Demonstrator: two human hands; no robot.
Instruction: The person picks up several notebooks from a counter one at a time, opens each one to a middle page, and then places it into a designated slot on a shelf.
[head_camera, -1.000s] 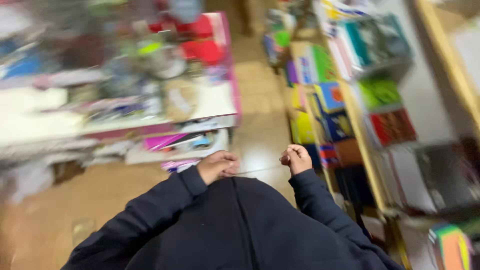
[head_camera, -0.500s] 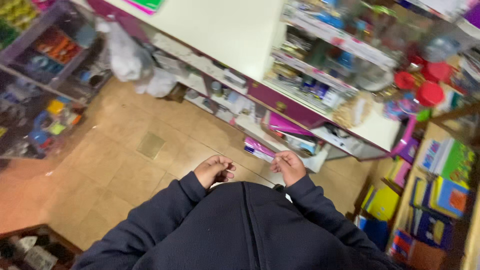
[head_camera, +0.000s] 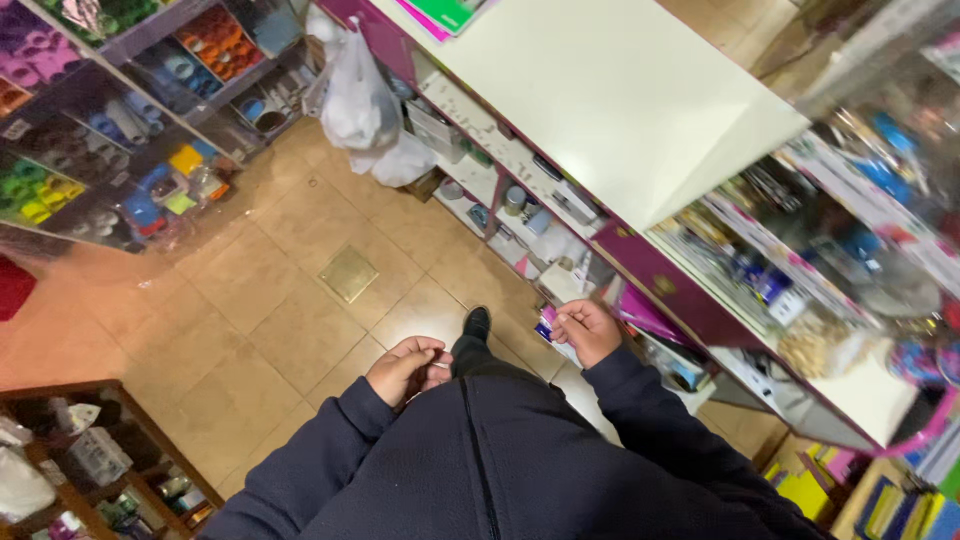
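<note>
Right hand (head_camera: 588, 330) raised beside shelves, fingers (head_camera: 566, 322) curled, pinching small purple-white packet (head_camera: 547, 322) at fingertips. Left hand (head_camera: 405, 368) near waist, fingers folded inward, clenched loosely; contents cannot tell. Glossy beige tiled floor (head_camera: 250, 310) below; smooth white tabletop (head_camera: 610, 90) nearby.

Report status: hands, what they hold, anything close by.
Left hand curled shut, contents unclear. Right hand closed on a small purple packet. Both in front of dark jacket; counter shelves beside right hand.
</note>
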